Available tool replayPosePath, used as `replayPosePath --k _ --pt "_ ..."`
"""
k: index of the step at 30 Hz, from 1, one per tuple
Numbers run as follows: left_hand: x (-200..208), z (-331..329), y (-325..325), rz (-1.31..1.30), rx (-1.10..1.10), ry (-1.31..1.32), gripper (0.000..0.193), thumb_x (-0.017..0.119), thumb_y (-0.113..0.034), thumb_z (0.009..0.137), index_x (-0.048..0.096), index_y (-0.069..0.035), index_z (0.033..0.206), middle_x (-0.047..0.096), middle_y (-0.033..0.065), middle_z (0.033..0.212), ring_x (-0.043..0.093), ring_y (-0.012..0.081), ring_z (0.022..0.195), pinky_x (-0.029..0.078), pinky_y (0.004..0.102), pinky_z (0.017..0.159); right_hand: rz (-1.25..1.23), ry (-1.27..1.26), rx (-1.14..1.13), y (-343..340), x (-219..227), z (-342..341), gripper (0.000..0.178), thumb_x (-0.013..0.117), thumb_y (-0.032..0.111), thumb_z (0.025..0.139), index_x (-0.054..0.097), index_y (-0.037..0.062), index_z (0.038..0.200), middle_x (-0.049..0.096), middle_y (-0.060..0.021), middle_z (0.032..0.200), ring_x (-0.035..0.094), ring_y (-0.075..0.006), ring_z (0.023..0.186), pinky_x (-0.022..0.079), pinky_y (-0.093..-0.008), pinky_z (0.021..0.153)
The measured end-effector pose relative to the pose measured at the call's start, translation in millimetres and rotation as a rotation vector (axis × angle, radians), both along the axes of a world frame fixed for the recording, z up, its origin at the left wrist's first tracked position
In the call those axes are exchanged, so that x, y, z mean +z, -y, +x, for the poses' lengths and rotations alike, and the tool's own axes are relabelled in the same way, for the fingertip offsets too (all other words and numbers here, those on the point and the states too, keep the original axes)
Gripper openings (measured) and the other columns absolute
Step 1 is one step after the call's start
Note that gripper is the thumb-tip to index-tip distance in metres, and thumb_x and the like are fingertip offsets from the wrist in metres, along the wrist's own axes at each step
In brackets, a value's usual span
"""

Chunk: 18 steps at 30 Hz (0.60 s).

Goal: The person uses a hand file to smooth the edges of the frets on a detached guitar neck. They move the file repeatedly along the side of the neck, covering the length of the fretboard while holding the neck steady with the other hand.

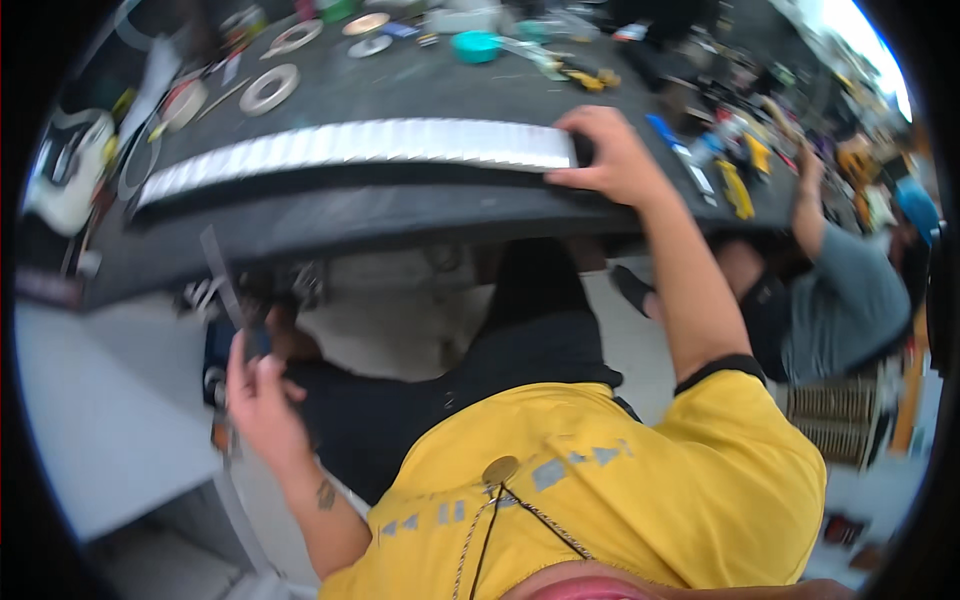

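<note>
Yellow fabric of your shirt point(620, 460) lies nearest, with a round pendant point(500, 469) hanging on cords over it. Forward and to the left, your left hand point(265, 400) is pinched around the lower end of a thin flat tool point(221, 268). This tool points up toward the near edge of the counter point(400, 213); blur hides its exact type.

Beyond that edge, the silver strip point(370, 145) lies lengthwise on the counter. Your right hand point(620, 155) is clamped on its right end, thumb at the near side, fingers at the far side. Your left hand is well apart from the strip.

Condition: the silver face is bright and divided by regular cross lines into narrow segments, with a dark border along the near side. It appears bowed, though the lens may cause this. Segments appear to run the full length; no missing one can be made out. Whether the piece is finished cannot be determined, but the tool is not acting on it.

Farther back, locate a pale tape roll point(253, 95) and a teal lid point(475, 46). To the right, yellow-handled pliers point(736, 190) lie before a seated co-worker point(845, 300).
</note>
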<state>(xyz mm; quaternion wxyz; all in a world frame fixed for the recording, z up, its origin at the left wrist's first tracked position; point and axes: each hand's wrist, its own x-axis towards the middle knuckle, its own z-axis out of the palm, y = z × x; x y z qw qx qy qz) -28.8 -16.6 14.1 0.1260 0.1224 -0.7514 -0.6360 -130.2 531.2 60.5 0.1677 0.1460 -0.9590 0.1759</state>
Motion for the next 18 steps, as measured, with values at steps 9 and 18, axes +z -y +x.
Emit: replayPosePath --k 9,18 --pt "35.9 47.7 -21.2 -0.36 0.003 0.01 0.053 0.068 0.001 0.109 0.067 -0.004 0.162 0.063 -0.0026 0.092 0.053 0.0029 0.068 0.041 0.022 0.059 -0.036 -0.204 0.035 104.4 33.3 -41.0 0.078 0.097 0.056 0.086 0.074 0.0029 0.138 0.075 -0.0158 0.138 0.067 -0.0393 0.136 0.053 -0.0494 0.117" --pt "38.6 7.3 -64.7 -0.803 -0.203 -0.298 0.053 0.073 0.004 0.103 0.071 -0.005 0.156 0.081 0.016 0.099 0.075 0.0237 0.076 0.06 0.0351 0.073 0.103 0.174 0.123 210.0 44.4 -104.5 0.076 0.093 0.054 0.09 0.076 -0.0026 0.137 0.076 -0.0221 0.136 0.071 -0.0419 0.131 0.057 -0.0494 0.111"
